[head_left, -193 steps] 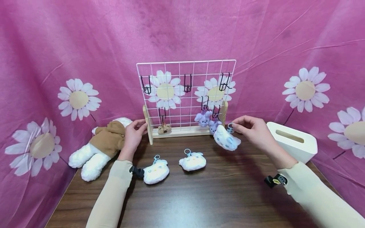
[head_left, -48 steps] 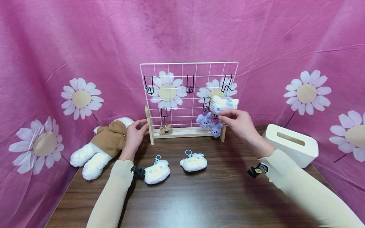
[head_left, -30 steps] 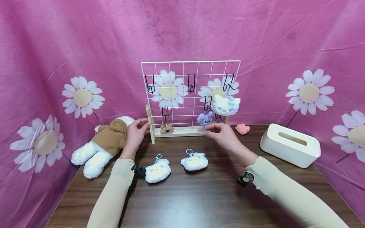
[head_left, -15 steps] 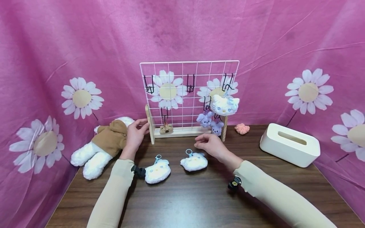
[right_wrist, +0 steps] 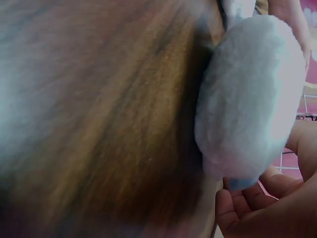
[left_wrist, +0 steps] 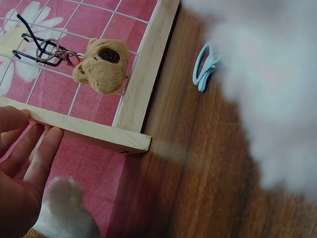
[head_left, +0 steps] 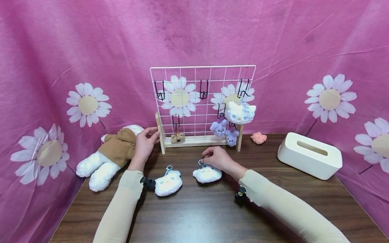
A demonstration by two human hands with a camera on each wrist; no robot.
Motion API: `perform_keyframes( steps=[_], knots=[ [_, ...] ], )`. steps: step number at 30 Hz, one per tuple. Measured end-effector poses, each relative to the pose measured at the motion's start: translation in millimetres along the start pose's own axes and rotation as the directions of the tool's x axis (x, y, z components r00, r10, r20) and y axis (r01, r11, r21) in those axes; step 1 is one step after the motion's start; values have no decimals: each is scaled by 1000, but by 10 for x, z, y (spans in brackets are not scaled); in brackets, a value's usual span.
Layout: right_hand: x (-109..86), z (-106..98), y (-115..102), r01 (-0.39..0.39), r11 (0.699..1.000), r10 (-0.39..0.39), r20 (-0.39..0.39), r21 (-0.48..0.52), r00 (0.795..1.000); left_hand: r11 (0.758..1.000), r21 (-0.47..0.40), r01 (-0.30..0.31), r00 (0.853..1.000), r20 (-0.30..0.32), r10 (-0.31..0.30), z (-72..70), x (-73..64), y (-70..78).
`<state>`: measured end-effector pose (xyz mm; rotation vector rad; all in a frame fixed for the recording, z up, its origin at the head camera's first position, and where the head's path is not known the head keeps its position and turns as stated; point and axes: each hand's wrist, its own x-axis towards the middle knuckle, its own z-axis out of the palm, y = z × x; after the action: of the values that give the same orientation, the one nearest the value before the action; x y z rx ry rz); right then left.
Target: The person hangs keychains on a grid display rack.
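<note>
left hand (head_left: 145, 144) rests loosely against a wooden upright (left_wrist: 94, 127) while right hand (head_left: 219, 158) is at a white plush (head_left: 207, 175), grip unclear.

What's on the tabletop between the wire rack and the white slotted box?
A coral-pink fluffy thing lies between the wire rack and white box, seen in the head view.

room: table (head_left: 264, 158) between right sleeve (head_left: 279, 202) and white box (head_left: 313, 163) | obstacles: wire rack (head_left: 197, 141), hanging cat plush (head_left: 241, 113)
</note>
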<state>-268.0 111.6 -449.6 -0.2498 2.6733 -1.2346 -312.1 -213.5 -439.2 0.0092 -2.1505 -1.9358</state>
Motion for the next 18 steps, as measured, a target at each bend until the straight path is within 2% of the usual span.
perform_keyframes(
  steps=[10,18],
  knots=[
    [106,75,23,-41,998,42,22,-41,999,1000,1,6,1000,2,-6,0,5,-9],
    [95,84,-6,8,992,-2,51,-127,999,1000,3,4,1000,1,-4,-1,8,-5]
  ],
)
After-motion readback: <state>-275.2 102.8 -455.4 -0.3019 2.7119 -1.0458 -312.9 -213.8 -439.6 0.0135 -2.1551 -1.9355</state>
